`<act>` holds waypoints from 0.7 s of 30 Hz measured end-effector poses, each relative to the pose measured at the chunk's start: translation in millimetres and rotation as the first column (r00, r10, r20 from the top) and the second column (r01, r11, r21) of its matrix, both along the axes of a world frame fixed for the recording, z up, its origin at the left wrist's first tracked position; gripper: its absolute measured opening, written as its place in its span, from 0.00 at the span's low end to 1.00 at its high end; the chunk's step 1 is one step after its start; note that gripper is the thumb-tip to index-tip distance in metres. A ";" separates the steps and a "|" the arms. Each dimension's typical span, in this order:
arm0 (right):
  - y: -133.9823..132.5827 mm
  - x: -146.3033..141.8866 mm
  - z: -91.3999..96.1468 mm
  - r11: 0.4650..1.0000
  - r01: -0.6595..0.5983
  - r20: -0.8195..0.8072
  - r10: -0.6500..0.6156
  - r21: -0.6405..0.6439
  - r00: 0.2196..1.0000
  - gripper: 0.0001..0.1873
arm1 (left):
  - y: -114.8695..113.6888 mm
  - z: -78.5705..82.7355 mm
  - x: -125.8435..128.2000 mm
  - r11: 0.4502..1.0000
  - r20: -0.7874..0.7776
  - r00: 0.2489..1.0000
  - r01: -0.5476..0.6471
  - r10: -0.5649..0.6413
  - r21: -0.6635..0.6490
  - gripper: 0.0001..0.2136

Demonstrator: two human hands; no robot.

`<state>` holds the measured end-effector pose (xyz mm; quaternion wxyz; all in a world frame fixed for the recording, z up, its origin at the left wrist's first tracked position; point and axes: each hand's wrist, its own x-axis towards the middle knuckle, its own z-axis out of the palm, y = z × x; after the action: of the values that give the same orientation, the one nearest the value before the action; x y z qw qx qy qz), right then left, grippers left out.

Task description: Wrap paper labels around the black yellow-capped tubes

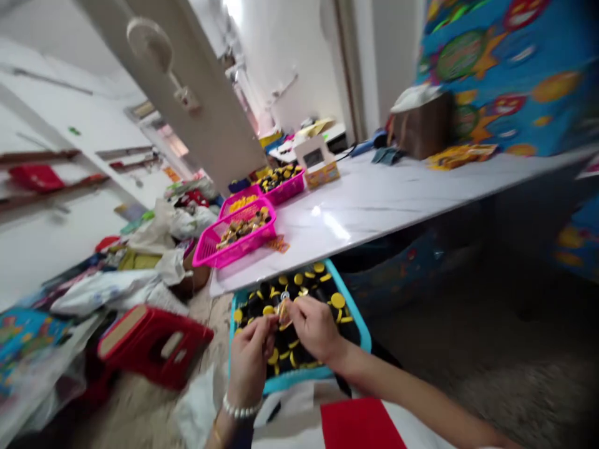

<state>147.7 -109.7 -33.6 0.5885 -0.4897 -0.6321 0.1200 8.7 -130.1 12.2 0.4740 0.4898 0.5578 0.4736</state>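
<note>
Over a light-blue basket (349, 293) full of small black containers with yellow lids, both hands meet at a small clear, orange-tinted packet (283, 315). My left hand (255, 349), with a pearl bracelet at its wrist, pinches the packet's left side. The fingers of my right hand (313, 327) are closed on its right side. A small round silvery piece shows at the packet's top; its kind is too small to tell. Several black containers with yellow lids (337, 300) lie loosely around and below the hands.
On the white table (374, 199) stand pink baskets (243, 249) with small pieces, a small white-and-orange box (322, 168) and a brown box (421, 125). A red plastic stool (159, 349) lies at the left, near piled bags (112, 287).
</note>
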 end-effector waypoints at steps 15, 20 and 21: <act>-7.8 -13.2 -1.1 0.999 -0.036 0.161 0.034 0.013 0.986 0.23 | -7.7 -27.2 -15.8 0.999 0.318 0.948 0.032 -0.027 -0.011 0.19; -10.3 -21.9 -6.7 0.995 -0.082 0.319 0.061 0.054 0.946 0.22 | -6.0 -30.5 -20.2 0.996 0.365 0.929 0.079 -0.058 -0.042 0.20; -10.0 -23.3 -9.0 0.993 -0.103 0.350 0.078 0.055 0.934 0.21 | -5.1 -31.5 -21.9 0.996 0.365 0.929 0.077 -0.053 -0.051 0.21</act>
<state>124.5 -119.7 -42.6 0.4792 -0.4519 -0.7516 0.0357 -13.2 -135.1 -19.3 0.6000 0.3963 0.4591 0.5217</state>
